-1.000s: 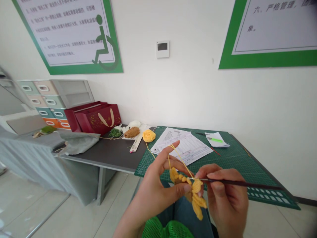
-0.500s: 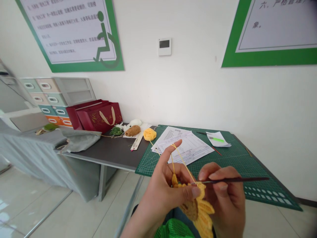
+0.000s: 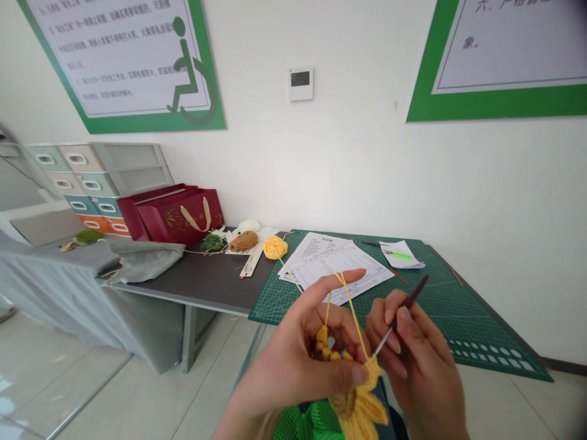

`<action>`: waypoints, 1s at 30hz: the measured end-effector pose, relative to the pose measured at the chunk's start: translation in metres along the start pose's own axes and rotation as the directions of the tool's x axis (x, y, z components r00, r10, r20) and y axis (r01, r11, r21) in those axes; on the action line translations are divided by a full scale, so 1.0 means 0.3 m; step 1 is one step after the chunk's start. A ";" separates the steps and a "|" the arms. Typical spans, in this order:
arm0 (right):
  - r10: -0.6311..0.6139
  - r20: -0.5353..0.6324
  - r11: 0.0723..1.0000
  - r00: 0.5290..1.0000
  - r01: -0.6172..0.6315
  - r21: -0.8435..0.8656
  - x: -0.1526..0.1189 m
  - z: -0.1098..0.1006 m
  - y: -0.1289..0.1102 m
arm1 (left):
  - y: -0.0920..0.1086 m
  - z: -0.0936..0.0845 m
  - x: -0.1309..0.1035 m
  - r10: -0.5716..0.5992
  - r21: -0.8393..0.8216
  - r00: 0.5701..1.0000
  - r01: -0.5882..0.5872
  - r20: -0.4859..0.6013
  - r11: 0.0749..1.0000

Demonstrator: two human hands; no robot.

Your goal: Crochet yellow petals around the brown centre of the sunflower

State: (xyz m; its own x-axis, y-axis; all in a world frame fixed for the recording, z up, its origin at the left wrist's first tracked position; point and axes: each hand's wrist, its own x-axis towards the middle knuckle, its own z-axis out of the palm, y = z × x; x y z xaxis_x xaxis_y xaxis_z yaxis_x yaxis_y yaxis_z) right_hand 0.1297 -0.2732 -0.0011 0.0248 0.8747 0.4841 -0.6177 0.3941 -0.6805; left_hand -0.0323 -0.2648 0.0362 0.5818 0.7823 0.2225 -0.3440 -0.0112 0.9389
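Note:
My left hand (image 3: 316, 348) pinches a crocheted flower (image 3: 362, 409) with yellow petals and a brown centre between thumb and fingers. Yellow yarn (image 3: 351, 302) runs over its raised index finger and down to the work. In my right hand (image 3: 417, 360) is a crochet hook (image 3: 410, 299) with a dark handle, held like a pencil and slanting down to the left. Its metal tip meets the top edge of a yellow petal, where the loop is too small to make out. The yarn leads back to a yellow yarn ball (image 3: 276, 247) on the table.
Printed papers (image 3: 337, 263), a notepad (image 3: 403, 253) with a green pen and a red stick lie on the green cutting mat (image 3: 477, 318). Further left are brown yarn (image 3: 244, 241), green yarn (image 3: 213, 242), a dark red gift bag (image 3: 178, 214) and stacked drawers (image 3: 92, 183).
The crochet hook has swung from nearly level to a steep slant, its handle end raised. My left index finger has tipped over to the right, and the flower sits slightly lower.

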 end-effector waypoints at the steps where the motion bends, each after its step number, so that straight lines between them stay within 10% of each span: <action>1: 0.043 -0.008 0.999 0.999 -0.043 0.030 0.002 0.004 0.002 | 0.002 -0.002 -0.001 0.004 0.022 1.000 -0.004 0.003 1.000; 20: 0.226 -0.086 0.966 0.970 -0.212 0.149 -0.033 0.030 -0.014 | -0.026 -0.041 0.008 0.026 -0.176 0.988 0.001 0.154 0.984; 30: 0.375 -0.220 0.918 0.900 -0.328 0.224 -0.024 0.031 0.022 | 0.030 0.010 -0.001 0.103 0.348 0.991 -0.066 -0.088 0.935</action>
State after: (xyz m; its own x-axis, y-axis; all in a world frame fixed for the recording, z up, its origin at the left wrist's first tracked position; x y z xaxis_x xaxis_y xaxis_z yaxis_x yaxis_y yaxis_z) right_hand 0.1180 -0.2796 -0.0041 -0.0365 0.9976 0.0594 -0.7513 0.0118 -0.6598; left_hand -0.0332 -0.2670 0.0455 0.4762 0.8288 0.2937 -0.1035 -0.2788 0.9547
